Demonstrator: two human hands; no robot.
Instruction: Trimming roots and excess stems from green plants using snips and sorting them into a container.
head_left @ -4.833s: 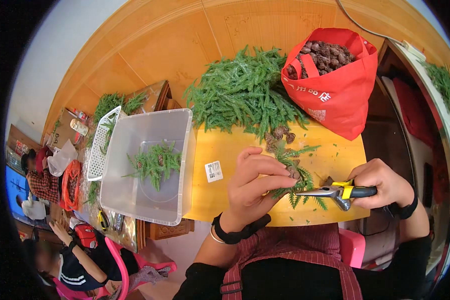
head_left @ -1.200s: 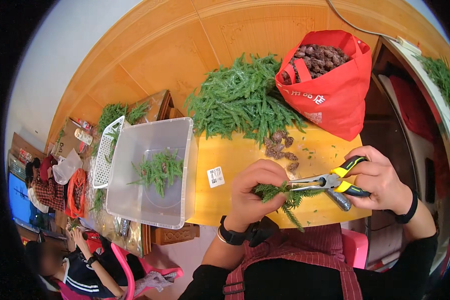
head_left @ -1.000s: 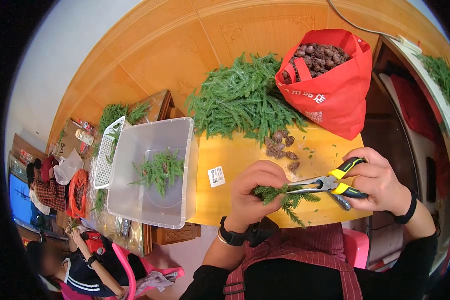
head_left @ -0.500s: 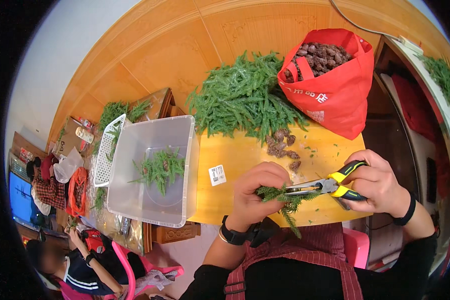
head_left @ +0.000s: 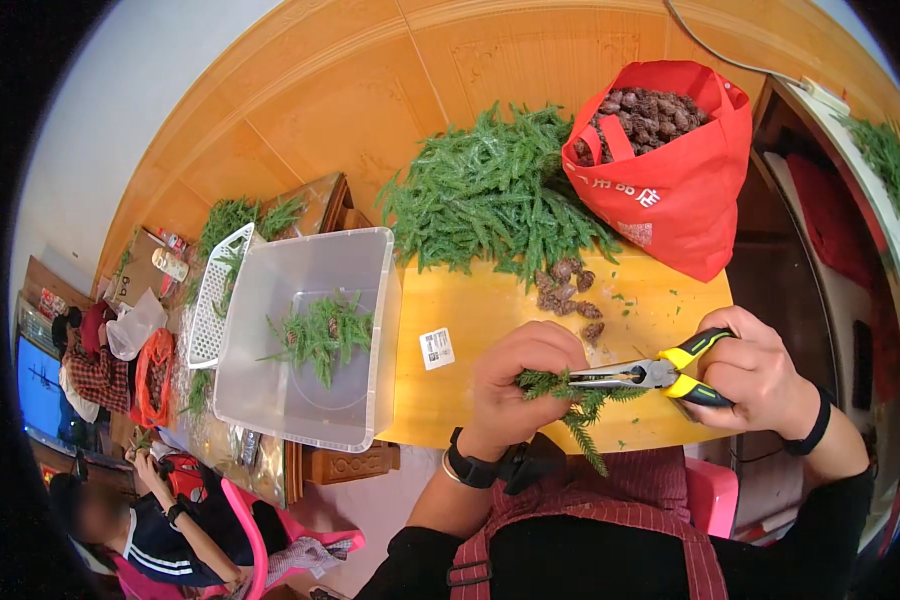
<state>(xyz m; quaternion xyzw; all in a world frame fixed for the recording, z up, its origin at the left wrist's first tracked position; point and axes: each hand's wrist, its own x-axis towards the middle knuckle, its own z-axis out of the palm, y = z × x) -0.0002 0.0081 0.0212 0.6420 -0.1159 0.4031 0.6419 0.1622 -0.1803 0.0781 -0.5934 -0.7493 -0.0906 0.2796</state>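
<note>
My left hand (head_left: 527,385) is closed around a green artificial pine sprig (head_left: 585,420), whose needles stick out to the right and hang below the fingers. In my right hand (head_left: 760,380) are long-nose pliers (head_left: 665,373) with yellow and black handles. Their narrow jaws point left and reach to the sprig beside my left fingers; what lies between the jaws is too small to make out. Several brown pine cones (head_left: 565,290) lie on the yellow table (head_left: 450,410) beyond my hands.
A heap of green sprigs (head_left: 490,190) and a red bag (head_left: 660,190) of pine cones stand at the back. Left of the table is a clear plastic bin (head_left: 380,380) holding sprigs. A white label card (head_left: 436,349) lies near it. Another person (head_left: 170,520) sits at far left.
The pliers' handles are spread slightly wider, and my right hand has shifted a little. My left hand stays on the sprig, and the view has moved slightly.
</note>
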